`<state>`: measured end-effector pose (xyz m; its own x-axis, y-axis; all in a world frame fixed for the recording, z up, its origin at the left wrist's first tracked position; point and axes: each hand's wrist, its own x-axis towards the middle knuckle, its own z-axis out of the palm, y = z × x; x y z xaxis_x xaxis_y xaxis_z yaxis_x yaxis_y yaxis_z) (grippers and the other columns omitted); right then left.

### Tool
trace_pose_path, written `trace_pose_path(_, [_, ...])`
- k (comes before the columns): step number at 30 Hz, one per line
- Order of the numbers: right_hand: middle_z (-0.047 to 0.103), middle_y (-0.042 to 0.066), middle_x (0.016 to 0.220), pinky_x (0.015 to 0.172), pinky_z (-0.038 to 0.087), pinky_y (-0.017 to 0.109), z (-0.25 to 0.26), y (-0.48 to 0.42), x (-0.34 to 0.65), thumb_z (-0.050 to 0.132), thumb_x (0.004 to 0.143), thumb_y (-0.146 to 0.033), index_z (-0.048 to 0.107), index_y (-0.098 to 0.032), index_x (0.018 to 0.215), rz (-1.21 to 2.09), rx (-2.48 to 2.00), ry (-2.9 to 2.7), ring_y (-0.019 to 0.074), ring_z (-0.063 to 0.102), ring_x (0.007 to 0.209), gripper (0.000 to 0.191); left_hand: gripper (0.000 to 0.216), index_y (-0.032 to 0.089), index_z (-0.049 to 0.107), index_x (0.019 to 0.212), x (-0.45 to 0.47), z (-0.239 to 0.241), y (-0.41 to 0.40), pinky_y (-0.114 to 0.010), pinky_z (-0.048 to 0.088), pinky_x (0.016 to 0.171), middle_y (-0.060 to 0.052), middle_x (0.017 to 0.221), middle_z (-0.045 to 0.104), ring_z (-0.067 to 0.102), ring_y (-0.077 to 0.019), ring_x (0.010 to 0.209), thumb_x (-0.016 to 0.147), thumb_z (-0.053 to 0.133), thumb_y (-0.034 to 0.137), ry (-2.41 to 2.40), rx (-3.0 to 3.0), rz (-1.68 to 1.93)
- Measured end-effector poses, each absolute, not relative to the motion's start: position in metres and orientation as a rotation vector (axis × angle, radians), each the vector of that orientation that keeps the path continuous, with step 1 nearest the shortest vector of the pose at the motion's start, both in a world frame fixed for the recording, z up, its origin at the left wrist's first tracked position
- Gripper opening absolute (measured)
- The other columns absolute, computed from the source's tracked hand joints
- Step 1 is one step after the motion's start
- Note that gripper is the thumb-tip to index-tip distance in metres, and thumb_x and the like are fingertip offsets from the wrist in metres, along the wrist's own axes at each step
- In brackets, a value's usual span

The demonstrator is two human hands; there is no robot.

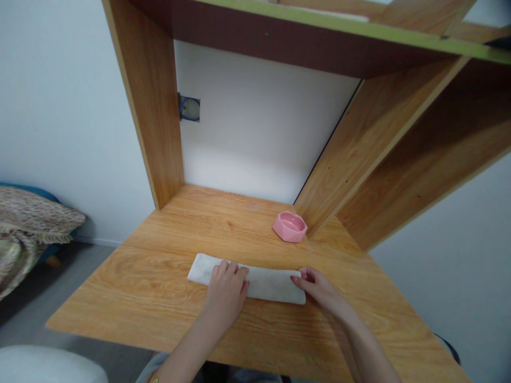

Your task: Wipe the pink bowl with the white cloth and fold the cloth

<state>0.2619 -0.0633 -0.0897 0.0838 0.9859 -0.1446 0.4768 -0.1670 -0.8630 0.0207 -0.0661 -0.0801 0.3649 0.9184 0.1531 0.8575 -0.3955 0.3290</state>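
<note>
A pale grey-white cloth (271,284), folded into a long flat strip, lies crosswise on the wooden desk (167,308). My left hand (227,287) rests on it left of its middle, palm down, fingers laid over the fabric and thumb apart. At the strip's right end my right hand (317,287) pinches the upper corner between thumb and fingers; the fingers beneath are partly hidden. Behind the cloth, to the right, a pink faceted bowl (289,227) stands upright, touched by neither hand.
Wooden side panels (149,106) and a shelf (271,37) overhead frame the desk's back. A wall box (190,108) with blue wire sits in the white back wall. Left on the floor stands a blue seat with a woven throw (35,218); a white rounded object (51,367) is near.
</note>
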Motion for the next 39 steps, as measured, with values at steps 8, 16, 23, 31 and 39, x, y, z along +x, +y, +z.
trace_pose_path(8, [0.037,-0.012,0.041,0.039,0.023,0.018,-0.022,-0.06,0.213,0.057,0.058,-0.039,0.029,-0.024,0.071,1.128,-1.63,-1.409,0.0071,0.034,0.037,0.035,0.026,0.023,0.056,0.106,0.022,-0.079,-0.065,-0.037,0.032,0.077,-0.005,0.1,0.056,0.046,-0.024,0.094,0.083,0.044,0.023,1.583,2.401,0.408])
trace_pose_path(16, [0.039,-0.013,0.043,0.04,0.022,0.018,0.01,-0.025,0.127,0.049,0.07,-0.024,0.035,-0.022,0.078,0.937,-1.557,-1.831,0.0067,0.037,0.036,0.017,0.028,0.025,0.057,0.105,-0.014,-0.065,-0.076,-0.035,0.033,0.071,-0.005,0.096,0.06,0.049,-0.0228,0.089,0.086,0.037,0.022,1.834,2.289,0.629])
trace_pose_path(23, [0.06,0.001,0.071,0.052,0.029,0.022,0.002,-0.016,0.06,0.05,0.072,-0.023,0.047,-0.02,0.086,0.437,-1.716,-2.271,0.014,0.055,0.064,0.014,0.025,0.022,0.062,0.097,-0.077,-0.071,-0.07,-0.034,0.035,0.07,-0.005,0.096,0.064,0.051,-0.0255,0.089,0.084,0.04,0.023,2.081,2.089,0.503])
trace_pose_path(31, [0.063,0.006,0.08,0.059,0.033,0.026,-0.033,-0.016,0.042,0.044,0.081,-0.043,0.049,-0.016,0.097,0.543,-1.649,-2.365,0.0184,0.057,0.072,0.031,0.03,0.019,0.062,0.098,-0.086,-0.077,-0.066,-0.035,0.038,0.071,-0.006,0.096,0.066,0.055,-0.026,0.09,0.085,0.035,0.024,2.1,2.037,0.544])
trace_pose_path(39, [0.054,0.0,0.055,0.047,0.023,0.023,-0.014,-0.021,0.136,0.045,0.081,-0.046,0.052,-0.017,0.06,0.594,-1.907,-2.145,0.0102,0.045,0.051,0.036,0.034,0.021,0.061,0.088,-0.091,-0.064,-0.076,-0.035,0.039,0.072,-0.004,0.084,0.066,0.057,-0.0235,0.081,0.082,0.037,0.044,2.006,1.955,0.839])
